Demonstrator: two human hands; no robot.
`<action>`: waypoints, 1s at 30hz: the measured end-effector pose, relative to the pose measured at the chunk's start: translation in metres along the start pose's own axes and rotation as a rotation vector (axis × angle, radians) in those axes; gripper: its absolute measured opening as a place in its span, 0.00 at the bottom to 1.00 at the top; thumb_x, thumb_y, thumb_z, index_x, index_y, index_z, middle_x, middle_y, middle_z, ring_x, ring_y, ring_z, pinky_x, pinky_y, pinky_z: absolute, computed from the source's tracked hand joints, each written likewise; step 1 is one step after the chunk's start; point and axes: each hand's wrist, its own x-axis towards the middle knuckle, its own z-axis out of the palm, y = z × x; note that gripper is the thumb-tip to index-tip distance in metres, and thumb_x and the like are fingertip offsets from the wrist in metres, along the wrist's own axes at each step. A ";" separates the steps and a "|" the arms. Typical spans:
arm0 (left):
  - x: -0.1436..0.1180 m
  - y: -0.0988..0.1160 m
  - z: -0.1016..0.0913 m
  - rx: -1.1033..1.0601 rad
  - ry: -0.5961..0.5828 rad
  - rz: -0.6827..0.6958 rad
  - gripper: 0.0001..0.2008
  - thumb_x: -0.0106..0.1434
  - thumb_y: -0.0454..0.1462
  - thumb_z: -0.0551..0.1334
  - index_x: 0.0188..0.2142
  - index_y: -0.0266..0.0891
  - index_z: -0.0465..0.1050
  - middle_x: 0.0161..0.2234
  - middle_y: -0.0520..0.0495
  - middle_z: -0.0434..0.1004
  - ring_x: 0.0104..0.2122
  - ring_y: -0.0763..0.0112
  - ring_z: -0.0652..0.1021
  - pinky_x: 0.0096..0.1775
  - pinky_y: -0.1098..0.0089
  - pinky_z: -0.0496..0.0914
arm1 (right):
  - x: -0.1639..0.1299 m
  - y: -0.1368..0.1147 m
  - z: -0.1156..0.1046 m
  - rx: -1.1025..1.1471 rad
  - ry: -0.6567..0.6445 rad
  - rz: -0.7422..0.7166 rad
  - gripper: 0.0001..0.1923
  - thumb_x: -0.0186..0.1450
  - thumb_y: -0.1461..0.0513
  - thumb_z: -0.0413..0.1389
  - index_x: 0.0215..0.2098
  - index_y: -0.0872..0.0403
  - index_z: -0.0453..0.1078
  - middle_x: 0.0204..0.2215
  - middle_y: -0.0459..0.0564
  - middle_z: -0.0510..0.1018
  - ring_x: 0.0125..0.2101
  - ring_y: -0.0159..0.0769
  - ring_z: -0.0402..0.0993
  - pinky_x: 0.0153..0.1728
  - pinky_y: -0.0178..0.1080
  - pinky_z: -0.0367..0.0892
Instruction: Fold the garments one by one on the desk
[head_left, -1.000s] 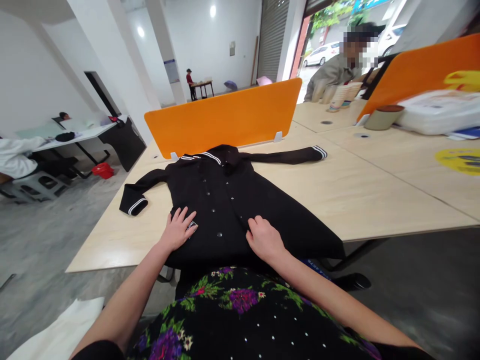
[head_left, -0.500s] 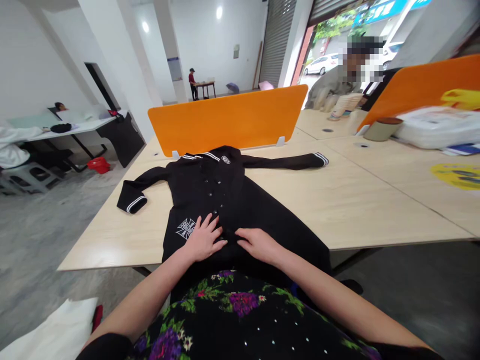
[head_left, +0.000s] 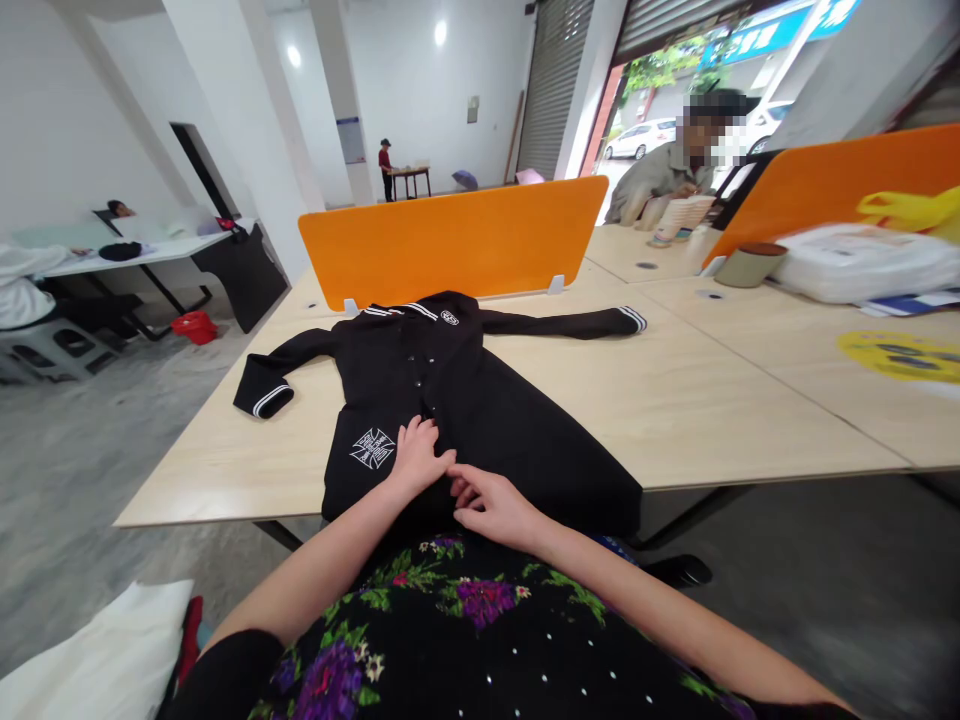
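Observation:
A black garment (head_left: 480, 420) with white-striped cuffs and collar lies face up on the light wooden table (head_left: 675, 400), sleeves spread to both sides. A white cross emblem (head_left: 373, 448) shows on its lower left front. My left hand (head_left: 416, 458) and my right hand (head_left: 491, 508) meet at the button line near the garment's lower middle, close to the table's front edge. The fingertips of both hands pinch the fabric there. The hem hangs over the edge onto my lap.
An orange divider (head_left: 450, 240) stands behind the garment. A second orange divider (head_left: 840, 185), a round pot (head_left: 750, 265) and a white plastic bag (head_left: 862, 262) are at the right. A person (head_left: 660, 180) sits at the far desk. Other people are at the far left and back.
Both hands slid inward from the garment's sides and now touch at the button line. The cross emblem, covered before by my left hand, is uncovered.

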 end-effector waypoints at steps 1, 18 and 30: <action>0.002 0.000 0.001 -0.011 0.023 -0.008 0.16 0.59 0.36 0.60 0.47 0.39 0.72 0.59 0.44 0.67 0.63 0.52 0.58 0.62 0.45 0.50 | -0.001 0.001 0.001 0.065 -0.061 -0.017 0.28 0.55 0.67 0.56 0.55 0.53 0.66 0.40 0.50 0.76 0.31 0.32 0.74 0.33 0.34 0.71; 0.057 -0.006 -0.008 -0.230 0.023 -0.060 0.17 0.55 0.36 0.63 0.45 0.37 0.70 0.39 0.47 0.78 0.39 0.64 0.78 0.41 0.68 0.71 | 0.100 -0.015 -0.086 -0.298 0.365 -0.106 0.10 0.60 0.61 0.53 0.38 0.53 0.74 0.30 0.46 0.78 0.31 0.33 0.74 0.37 0.36 0.69; 0.052 -0.008 0.005 -0.262 -0.067 0.156 0.27 0.60 0.33 0.54 0.60 0.40 0.60 0.53 0.43 0.71 0.52 0.61 0.73 0.55 0.65 0.66 | 0.266 0.002 -0.063 -0.977 0.355 0.258 0.17 0.63 0.71 0.49 0.50 0.70 0.66 0.43 0.71 0.75 0.46 0.51 0.74 0.42 0.43 0.69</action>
